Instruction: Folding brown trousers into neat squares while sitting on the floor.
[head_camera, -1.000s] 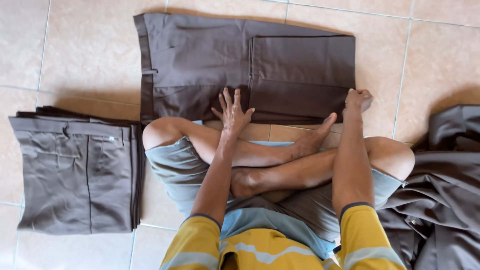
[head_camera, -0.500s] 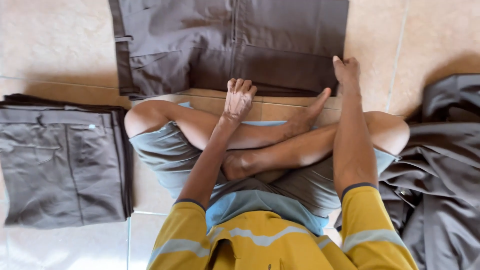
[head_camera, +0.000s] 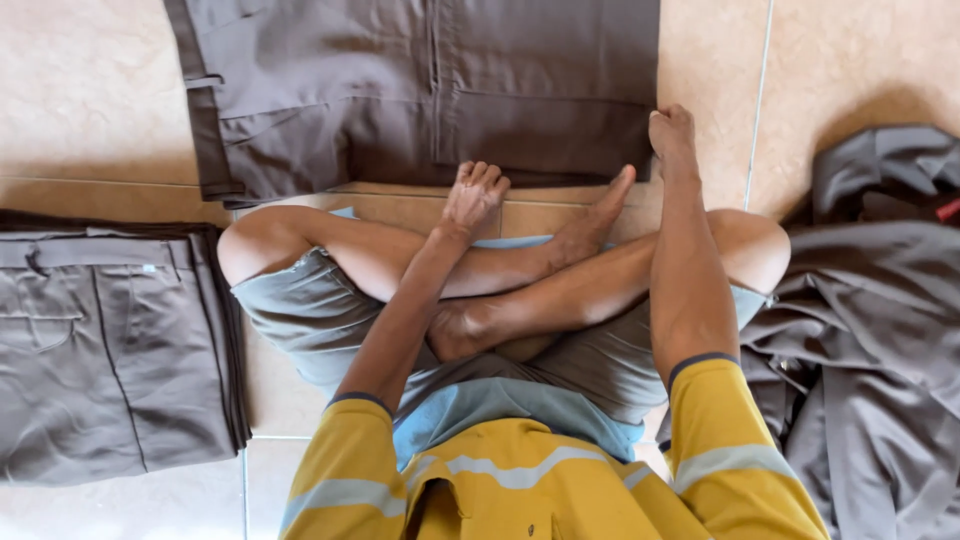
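Folding trousers: right hand pinches their near corner; left hand rests loose-fingered at their near edge. Keep edges aligned.

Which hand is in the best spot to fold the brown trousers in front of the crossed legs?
Right, most likely. The right hand already grips the lower corner of the brown trousers. The left hand rests at their near edge with curled fingers and holds nothing.
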